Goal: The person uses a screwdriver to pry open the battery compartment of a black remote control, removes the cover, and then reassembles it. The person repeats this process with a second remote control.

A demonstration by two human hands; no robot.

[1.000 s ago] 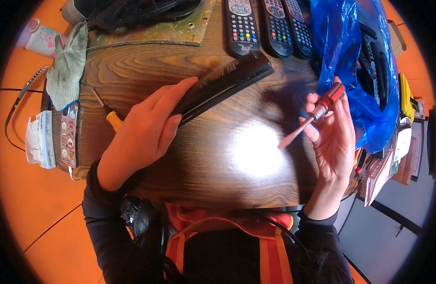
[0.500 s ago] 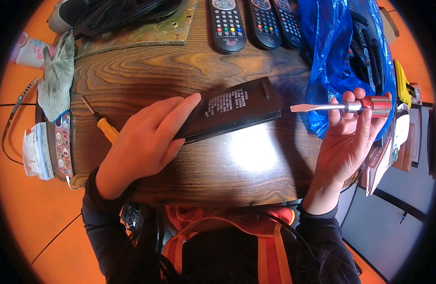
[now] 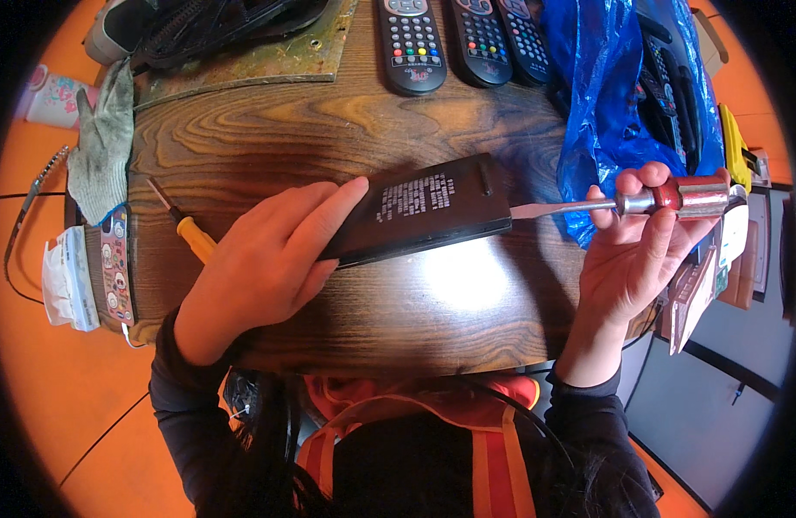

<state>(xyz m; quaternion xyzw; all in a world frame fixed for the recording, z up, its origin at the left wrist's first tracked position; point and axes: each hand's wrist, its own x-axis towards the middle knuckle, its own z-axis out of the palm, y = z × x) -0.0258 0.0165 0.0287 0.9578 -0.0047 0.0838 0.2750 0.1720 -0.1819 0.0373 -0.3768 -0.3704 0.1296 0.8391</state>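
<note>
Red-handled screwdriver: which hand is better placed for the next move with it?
The right hand, most likely: it holds the screwdriver, the flat tip at the right end of the black casing. The left hand is occupied gripping the casing's other end.

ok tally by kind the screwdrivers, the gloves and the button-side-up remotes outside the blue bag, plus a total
Screwdrivers: 2 (red-handled screwdriver, yellow-handled screwdriver)
Gloves: 1 (pale glove)
Remotes: 3 (left remote, middle remote, right remote)
Total: 6
</note>
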